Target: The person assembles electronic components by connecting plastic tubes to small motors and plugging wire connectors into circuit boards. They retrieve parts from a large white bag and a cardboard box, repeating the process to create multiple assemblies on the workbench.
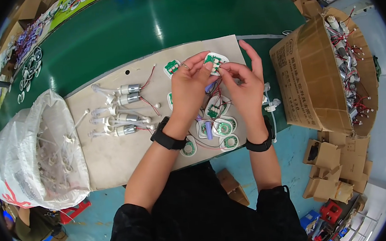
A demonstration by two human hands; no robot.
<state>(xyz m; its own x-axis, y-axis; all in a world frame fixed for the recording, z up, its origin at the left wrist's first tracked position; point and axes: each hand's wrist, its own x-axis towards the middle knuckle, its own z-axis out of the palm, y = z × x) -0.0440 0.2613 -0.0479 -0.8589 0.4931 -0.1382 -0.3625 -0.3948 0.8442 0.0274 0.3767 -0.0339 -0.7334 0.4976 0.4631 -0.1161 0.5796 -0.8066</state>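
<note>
Above the cardboard-covered bench, my left hand (191, 85) grips a white rounded plastic housing with a green circuit board (213, 61) in it, thumb on the board. My right hand (245, 83) pinches at the housing's right edge; whether its fingertips hold a thin wire there I cannot make out. Red and black wires (217, 88) hang below, near a purple battery cell (209, 129). Several similar white housings with green boards (224, 127) lie under and between my forearms. Another such housing (171, 68) rests just left of my left hand.
Small silver motors with clear tubing (129, 98) lie in a row at left, beside a white woven sack (9, 150) of tubing parts. At right stands a large cardboard box (297, 74) full of wired motors. A green surface (117, 40) stretches behind. Another person (32, 224) is at lower left.
</note>
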